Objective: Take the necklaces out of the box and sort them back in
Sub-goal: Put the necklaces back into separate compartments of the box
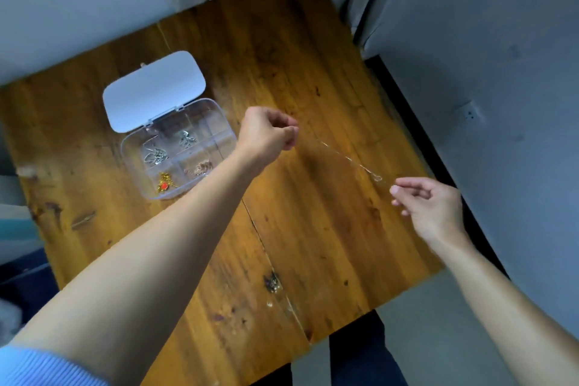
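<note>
1. The thin chain (347, 159) is stretched in the air above the table (313, 229), to the right of the box (178, 147); the left hand (266, 135) pinches one end, the right hand (429, 204) pinches the other near a small clasp or pendant.
2. My read: this one is being laid out. Keep it taut and lower both ends together so it lands straight, not knotted.
3. In the box, four compartments hold tangled pieces: two silver, one rose-toned, one gold with a red stone (163, 185). Its white lid (153, 89) lies open behind it.
4. Nearer the person than the box, small dark bits (272, 283) sit on the wood; what they are is unclear. Set the chain down away from them.
</note>
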